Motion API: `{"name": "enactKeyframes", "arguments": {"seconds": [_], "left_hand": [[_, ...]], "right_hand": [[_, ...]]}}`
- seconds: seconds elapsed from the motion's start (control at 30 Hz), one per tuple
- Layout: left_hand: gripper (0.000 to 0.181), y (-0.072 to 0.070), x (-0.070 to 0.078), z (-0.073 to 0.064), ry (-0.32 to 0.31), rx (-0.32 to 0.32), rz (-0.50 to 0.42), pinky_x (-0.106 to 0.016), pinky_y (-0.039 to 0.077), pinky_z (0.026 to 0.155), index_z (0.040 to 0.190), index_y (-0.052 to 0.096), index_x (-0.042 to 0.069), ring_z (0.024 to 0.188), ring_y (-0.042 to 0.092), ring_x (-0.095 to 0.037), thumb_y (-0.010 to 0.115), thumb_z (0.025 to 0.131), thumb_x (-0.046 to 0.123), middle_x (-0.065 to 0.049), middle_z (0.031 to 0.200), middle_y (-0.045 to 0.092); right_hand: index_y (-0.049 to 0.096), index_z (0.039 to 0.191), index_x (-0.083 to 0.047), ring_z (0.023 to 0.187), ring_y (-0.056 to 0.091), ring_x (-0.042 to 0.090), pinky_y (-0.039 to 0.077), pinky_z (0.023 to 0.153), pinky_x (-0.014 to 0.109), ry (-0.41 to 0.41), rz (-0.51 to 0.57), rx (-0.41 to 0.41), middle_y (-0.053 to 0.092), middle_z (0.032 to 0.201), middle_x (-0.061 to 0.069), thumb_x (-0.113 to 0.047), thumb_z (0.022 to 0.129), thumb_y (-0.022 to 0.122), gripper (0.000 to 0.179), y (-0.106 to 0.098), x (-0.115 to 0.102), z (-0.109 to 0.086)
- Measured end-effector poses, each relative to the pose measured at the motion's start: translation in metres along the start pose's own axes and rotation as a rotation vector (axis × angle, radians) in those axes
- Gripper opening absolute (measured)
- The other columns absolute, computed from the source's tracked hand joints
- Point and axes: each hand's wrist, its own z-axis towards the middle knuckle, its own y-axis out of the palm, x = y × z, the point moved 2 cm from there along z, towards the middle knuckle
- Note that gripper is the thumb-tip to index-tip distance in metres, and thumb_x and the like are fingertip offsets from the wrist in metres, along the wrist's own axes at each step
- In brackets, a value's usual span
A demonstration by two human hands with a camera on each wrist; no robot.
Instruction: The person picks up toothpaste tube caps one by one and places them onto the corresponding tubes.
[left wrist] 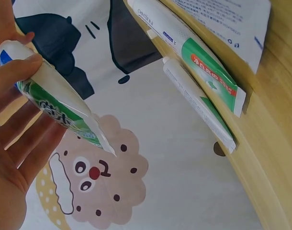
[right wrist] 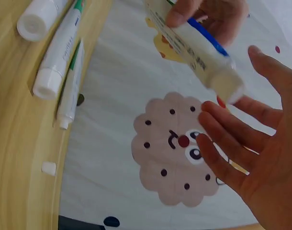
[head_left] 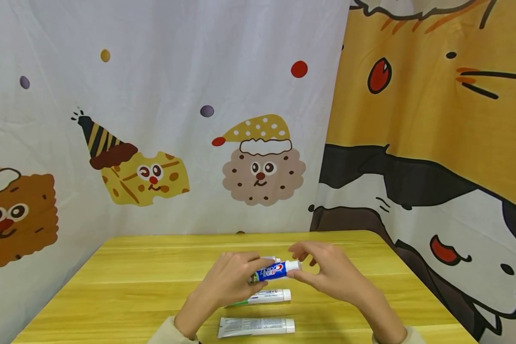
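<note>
My left hand (head_left: 234, 277) grips a blue, white and green toothpaste tube (head_left: 273, 272) between thumb and fingers, above the table. Its white cap (right wrist: 227, 86) points toward my right hand (head_left: 333, 270). The right fingers are spread and hold nothing; in the right wrist view they stand just apart from the cap. Below the held tube, a white and green toothpaste tube (head_left: 271, 296) lies on the table. Nearer the front lies a silvery white tube (head_left: 255, 327) with print. A slimmer tube (left wrist: 196, 98), its narrow nozzle showing, lies behind them, mostly hidden in the head view.
A small white cap (right wrist: 49, 167) lies apart on the wooden table (head_left: 133, 286), near its far edge. Behind the table hangs a cartoon-printed curtain (head_left: 163, 95), with a yellow cat-patterned cloth (head_left: 413, 119) at the right.
</note>
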Motion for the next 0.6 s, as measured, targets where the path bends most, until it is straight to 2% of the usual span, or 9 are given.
{"name": "enactKeyframes", "arguments": {"seconds": [0.13, 0.33, 0.6], "left_hand": [[0.041, 0.001, 0.001, 0.0, 0.022, 0.019, 0.014, -0.009, 0.042, 0.056, 0.119, 0.076, 0.027, 0.064, 0.06, 0.0, 0.086, 0.082, 0.039, 0.009, 0.094, 0.077], [0.042, 0.001, 0.003, 0.001, 0.018, 0.02, 0.004, -0.009, 0.038, 0.054, 0.121, 0.076, 0.027, 0.063, 0.055, 0.002, 0.086, 0.082, 0.041, 0.011, 0.093, 0.076], [0.034, -0.001, 0.002, 0.002, 0.003, 0.056, -0.037, -0.009, 0.042, 0.058, 0.111, 0.074, 0.023, 0.066, 0.054, 0.004, 0.087, 0.082, 0.035, 0.013, 0.091, 0.074]], "right_hand": [[0.07, 0.12, -0.026, 0.093, 0.064, 0.0, 0.057, 0.075, 0.023, -0.064, -0.032, 0.002, 0.07, 0.109, -0.017, -0.042, 0.085, 0.084, 0.04, 0.008, -0.006, 0.0], [0.072, 0.114, -0.022, 0.098, 0.069, 0.005, 0.06, 0.082, 0.028, -0.141, -0.102, -0.016, 0.071, 0.11, -0.014, -0.026, 0.084, 0.087, 0.034, 0.019, -0.014, 0.002], [0.074, 0.106, -0.022, 0.085, 0.067, 0.002, 0.056, 0.072, 0.023, -0.14, -0.163, 0.077, 0.071, 0.101, -0.013, -0.023, 0.079, 0.089, 0.031, 0.024, -0.018, 0.002]]}}
